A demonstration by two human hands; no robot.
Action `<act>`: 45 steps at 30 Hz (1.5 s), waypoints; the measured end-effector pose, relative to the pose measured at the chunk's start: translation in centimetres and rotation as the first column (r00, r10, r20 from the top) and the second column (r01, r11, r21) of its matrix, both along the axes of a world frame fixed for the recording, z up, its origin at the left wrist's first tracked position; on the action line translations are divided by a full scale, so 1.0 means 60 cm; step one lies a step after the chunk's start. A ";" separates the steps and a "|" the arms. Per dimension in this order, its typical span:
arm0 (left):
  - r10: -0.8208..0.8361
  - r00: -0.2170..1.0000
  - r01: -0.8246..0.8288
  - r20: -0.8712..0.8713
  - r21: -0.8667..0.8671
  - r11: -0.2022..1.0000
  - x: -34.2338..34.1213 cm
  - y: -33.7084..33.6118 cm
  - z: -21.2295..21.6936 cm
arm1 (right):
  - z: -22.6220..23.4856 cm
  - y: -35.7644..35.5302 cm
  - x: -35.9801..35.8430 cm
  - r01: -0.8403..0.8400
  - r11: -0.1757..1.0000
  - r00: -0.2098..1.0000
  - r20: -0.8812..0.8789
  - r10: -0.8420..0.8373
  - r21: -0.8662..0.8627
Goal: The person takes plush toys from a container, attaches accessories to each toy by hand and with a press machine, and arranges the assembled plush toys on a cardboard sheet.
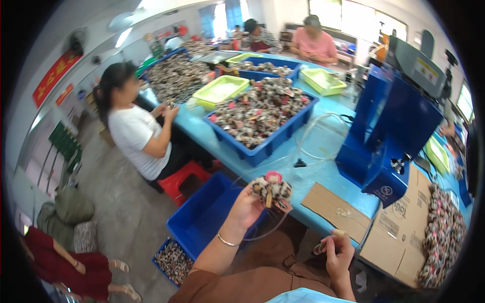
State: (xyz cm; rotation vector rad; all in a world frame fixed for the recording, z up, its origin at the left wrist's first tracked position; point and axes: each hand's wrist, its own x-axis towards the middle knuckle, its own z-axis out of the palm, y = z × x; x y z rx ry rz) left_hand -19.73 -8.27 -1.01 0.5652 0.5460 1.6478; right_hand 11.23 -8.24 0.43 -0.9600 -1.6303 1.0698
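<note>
My left hand (pixel 247 204) is raised over the table's front edge, closed on a bunch of small patterned pieces (pixel 273 188) with a pink part on top and a brown tag hanging below. My right hand (pixel 337 252) is lower, near my lap, pinching a small ring-shaped piece (pixel 319 248) between its fingertips. A blue machine (pixel 391 129) stands on the light-blue table (pixel 313 174) just beyond my right hand, with flat cardboard sheets (pixel 394 222) under and beside it.
A blue bin (pixel 283 136) heaped with the same pieces sits mid-table, yellow-green trays (pixel 222 90) behind it. An empty blue crate (pixel 202 212) and a filled one (pixel 174 260) stand on the floor. A person in white (pixel 134 129) sits at the left; others sit farther back.
</note>
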 end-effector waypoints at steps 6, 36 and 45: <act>0.315 0.943 -0.309 -0.106 0.069 0.948 -0.075 -0.037 0.056 | 0.000 0.000 0.030 -0.053 0.997 0.999 -0.005 0.053 -0.051; -0.737 0.516 0.732 -0.438 -0.222 0.644 0.402 0.111 0.011 | -0.019 0.070 0.476 0.736 0.671 0.677 0.093 -0.730 -0.096; -0.730 0.565 0.631 -0.385 -0.368 0.683 0.291 0.141 -0.075 | -0.095 0.073 0.804 0.876 0.391 0.318 0.271 -0.908 0.282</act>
